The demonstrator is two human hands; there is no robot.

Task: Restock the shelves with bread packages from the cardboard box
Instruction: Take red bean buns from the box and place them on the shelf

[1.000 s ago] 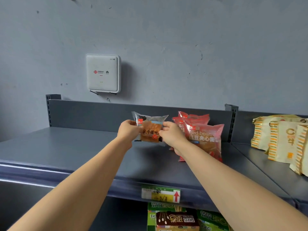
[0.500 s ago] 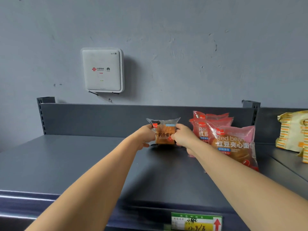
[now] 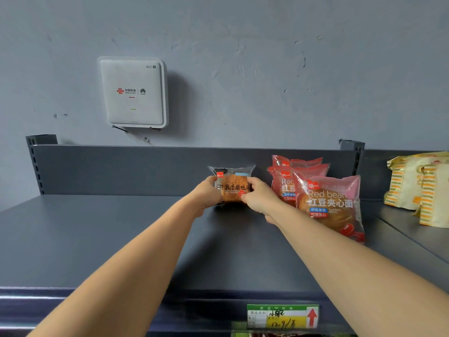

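At shelf (image 3: 102,239) rear, L hand (image 3: 208,193), R hand (image 3: 258,199) grip bread pkg (image 3: 232,188) (room leftward).

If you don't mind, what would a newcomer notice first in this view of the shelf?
The left hand and right hand grip a clear-wrapped bread package by its sides, upright near the back of the shelf. To its right stand pink red-bean bread packages, and a white wifi box hangs on the wall above.

The left hand (image 3: 206,195) and right hand (image 3: 261,199) cover the side edges and bottom corners of the bread package (image 3: 232,188); whether it touches the shelf (image 3: 97,239) is unclear. The rear red bean packages (image 3: 298,162) show only their tops. The yellow packages (image 3: 418,186) run off the right edge. The price label (image 3: 283,316) has blurred handwriting.
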